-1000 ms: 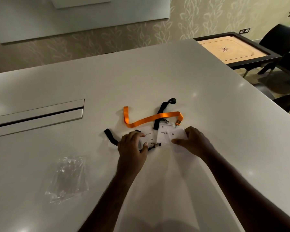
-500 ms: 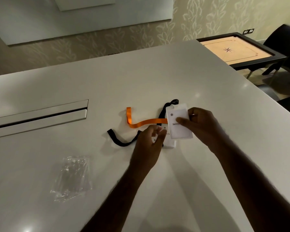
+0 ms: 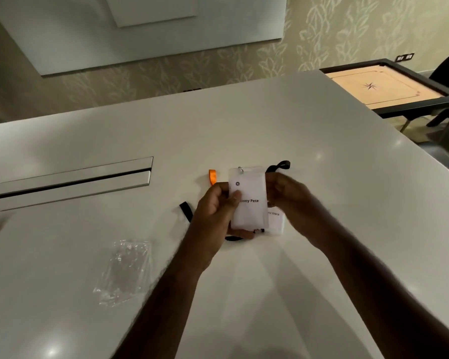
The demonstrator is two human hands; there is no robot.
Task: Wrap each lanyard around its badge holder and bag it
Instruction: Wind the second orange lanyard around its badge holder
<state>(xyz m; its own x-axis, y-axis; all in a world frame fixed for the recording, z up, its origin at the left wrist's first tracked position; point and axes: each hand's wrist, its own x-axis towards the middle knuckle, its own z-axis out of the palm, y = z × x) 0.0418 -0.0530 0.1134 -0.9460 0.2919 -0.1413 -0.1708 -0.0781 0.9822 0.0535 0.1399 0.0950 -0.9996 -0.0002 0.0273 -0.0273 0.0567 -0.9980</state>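
Badge holder [image 3: 248, 200] now stands lifted off the surface [image 3: 322, 156] near its middle, your left hand [image 3: 215, 206] pinching its left edge, your right hand [image 3: 285, 193] gripping its right, black lanyard [image 3: 186, 209] trailing unwrapped, so winding comes next.

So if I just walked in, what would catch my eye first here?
Probably the white badge holder held up at the centre of the white table, gripped by the left hand and right hand. Next, the orange lanyard end poking out behind it, and the crinkled clear bags lower left.
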